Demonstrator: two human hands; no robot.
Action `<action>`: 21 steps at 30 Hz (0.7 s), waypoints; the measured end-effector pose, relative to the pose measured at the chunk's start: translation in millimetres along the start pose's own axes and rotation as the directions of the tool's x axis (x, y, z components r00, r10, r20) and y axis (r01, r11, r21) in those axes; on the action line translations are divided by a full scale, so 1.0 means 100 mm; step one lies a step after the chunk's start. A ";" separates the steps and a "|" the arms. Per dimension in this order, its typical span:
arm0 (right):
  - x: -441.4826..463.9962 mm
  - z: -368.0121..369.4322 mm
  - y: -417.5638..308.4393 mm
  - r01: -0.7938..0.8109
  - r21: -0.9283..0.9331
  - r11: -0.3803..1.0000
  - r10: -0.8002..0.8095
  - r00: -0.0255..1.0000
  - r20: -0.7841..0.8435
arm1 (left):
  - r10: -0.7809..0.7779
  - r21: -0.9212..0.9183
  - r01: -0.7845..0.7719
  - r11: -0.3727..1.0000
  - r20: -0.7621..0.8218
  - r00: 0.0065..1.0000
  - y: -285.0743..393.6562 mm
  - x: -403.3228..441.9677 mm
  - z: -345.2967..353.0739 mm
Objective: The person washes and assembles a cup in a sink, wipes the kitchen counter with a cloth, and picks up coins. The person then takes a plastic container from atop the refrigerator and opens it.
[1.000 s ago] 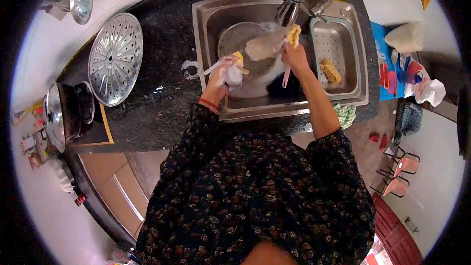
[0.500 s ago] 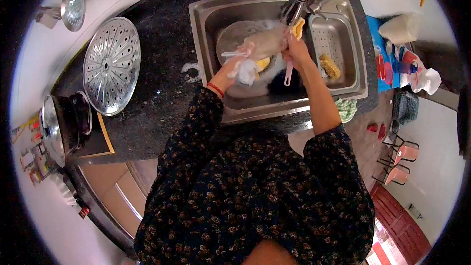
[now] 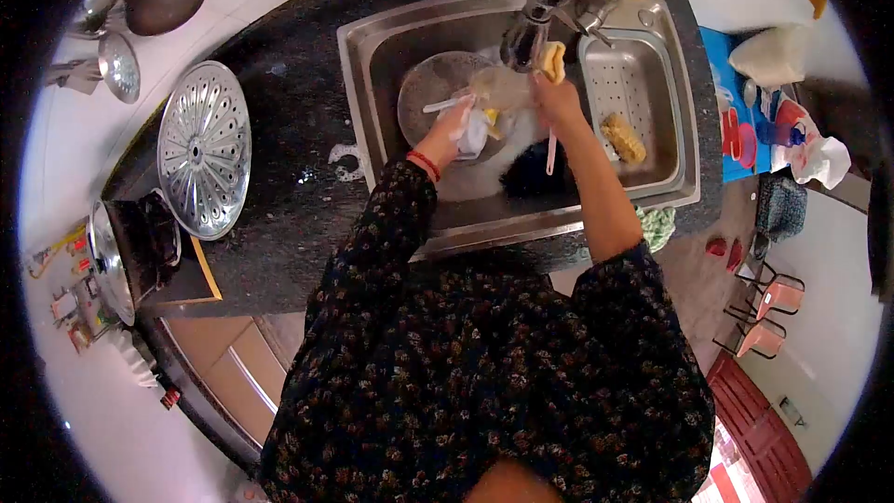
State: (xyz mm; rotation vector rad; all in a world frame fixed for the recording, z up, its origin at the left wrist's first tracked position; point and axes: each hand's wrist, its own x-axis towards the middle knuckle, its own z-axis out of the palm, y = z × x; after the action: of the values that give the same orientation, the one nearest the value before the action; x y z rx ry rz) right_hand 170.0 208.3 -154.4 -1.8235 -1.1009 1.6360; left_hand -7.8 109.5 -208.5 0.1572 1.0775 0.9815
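Observation:
Over the sink point(image 3: 358, 144), my left hand point(image 3: 447, 135) is closed around a soapy white piece point(image 3: 473, 135), and a thin white handle point(image 3: 440, 106) sticks out beside its fingers. My right hand point(image 3: 559, 102), right below the faucet point(image 3: 527, 37), grips a yellow spongy piece point(image 3: 553, 62); a pink handle point(image 3: 550, 156) hangs under the palm. Between both hands is something translucent and pale point(image 3: 503, 88), blurred, its kind unclear. Beneath them lies a round, clear lid-like thing point(image 3: 424, 98). A dark bristly-looking patch point(image 3: 533, 172) shows in the basin.
A yellow scrubber point(image 3: 624, 138) lies in the small side basin point(image 3: 638, 74). A perforated steel steamer plate point(image 3: 197, 151) and a dark pot point(image 3: 144, 247) stand on the left counter point(image 3: 289, 196). A green cloth point(image 3: 657, 227) hangs at the sink's front edge.
My left hand has shifted right, closer to my right hand. The translucent thing between them has moved and looks more blurred. The camera view has shifted slightly.

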 end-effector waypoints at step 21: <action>-0.35 -0.51 -0.13 0.312 -0.583 0.750 -0.489 0.855 -0.171 | 0.231 0.390 -0.262 0.883 0.126 0.965 -0.01 0.62 -0.06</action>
State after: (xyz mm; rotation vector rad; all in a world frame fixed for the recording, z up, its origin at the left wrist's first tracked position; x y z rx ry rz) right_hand 217.0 197.0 -113.6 -1.8847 -1.7779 0.7806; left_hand -4.7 152.8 -253.4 0.6820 1.2004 0.9582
